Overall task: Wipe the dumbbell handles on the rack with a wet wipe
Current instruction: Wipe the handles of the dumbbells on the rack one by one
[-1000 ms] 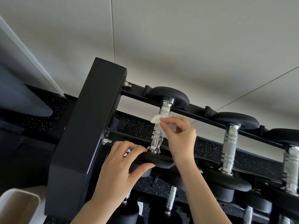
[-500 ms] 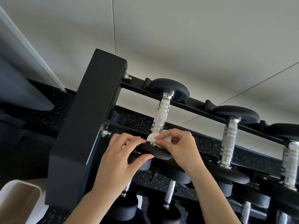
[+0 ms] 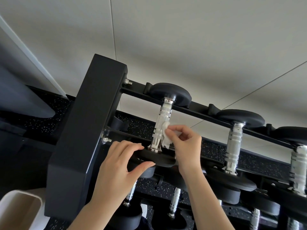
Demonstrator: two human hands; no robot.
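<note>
1. The rightmost dumbbell is blurred and cut off by the frame edge. The lower-row dumbbells sit partly behind both forearms. A white bin is cropped at 7 o'clock.
2. The right hand pinches a crumpled wipe against the right side of the leftmost handle. The wipe lies at 10 o'clock from that hand.
3. The left hand grips this dumbbell's near plate, fingers above and thumb below. The handle rises at 1 o'clock from it, on the top row of the rack.

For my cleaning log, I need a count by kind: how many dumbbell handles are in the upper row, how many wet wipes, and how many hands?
Dumbbell handles, upper row: 3
Wet wipe: 1
Hands: 2, left hand and right hand
Total: 6
</note>
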